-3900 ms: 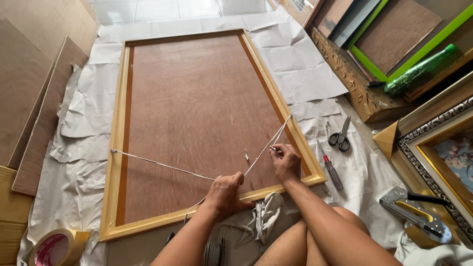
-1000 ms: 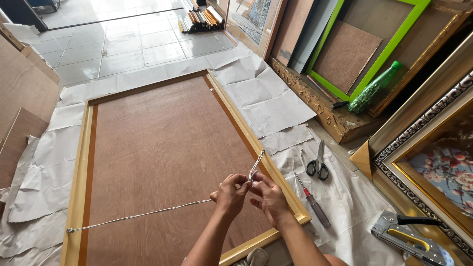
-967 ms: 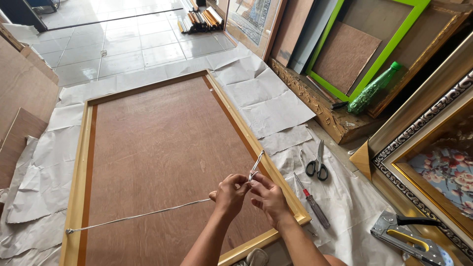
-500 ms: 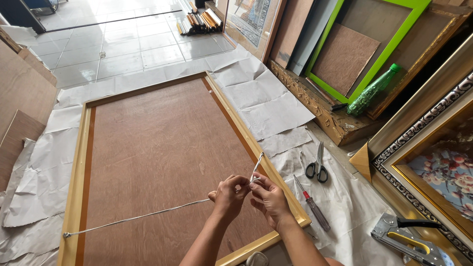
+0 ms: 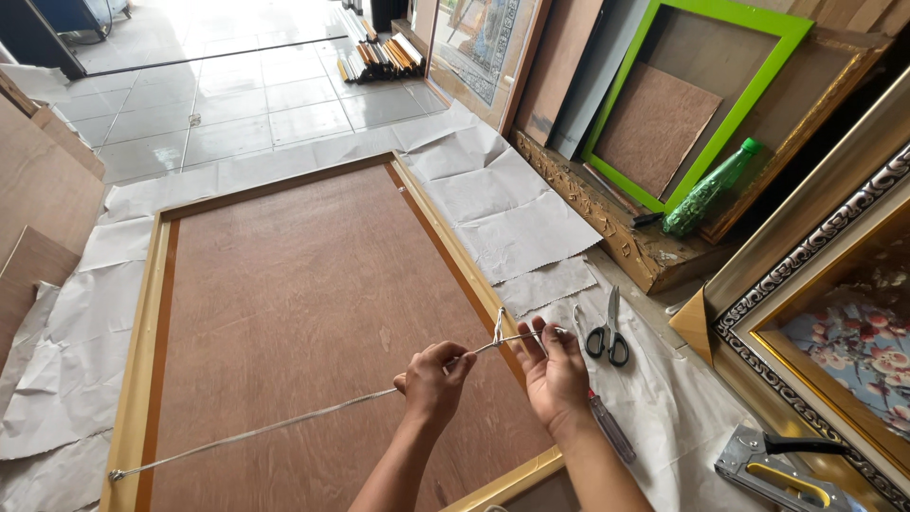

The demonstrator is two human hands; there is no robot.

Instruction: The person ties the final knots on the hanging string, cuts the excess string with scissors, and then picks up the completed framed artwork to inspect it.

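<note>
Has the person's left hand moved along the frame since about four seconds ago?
Yes. The left hand has moved up from the frame's bottom rail, toward the right rail.

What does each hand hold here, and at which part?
Both hold the white cord: the left hand pinches it near its knotted end, the right hand grips the knot by the frame's right rail.

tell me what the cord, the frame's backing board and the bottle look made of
Cord: looks like pale twisted string, matte, pulled taut between both hands.
Backing board: likely thin plywood or hardboard; reddish brown, faint grain, dull finish.
Bottle: seems green translucent plastic, glossy, ribbed.
</note>
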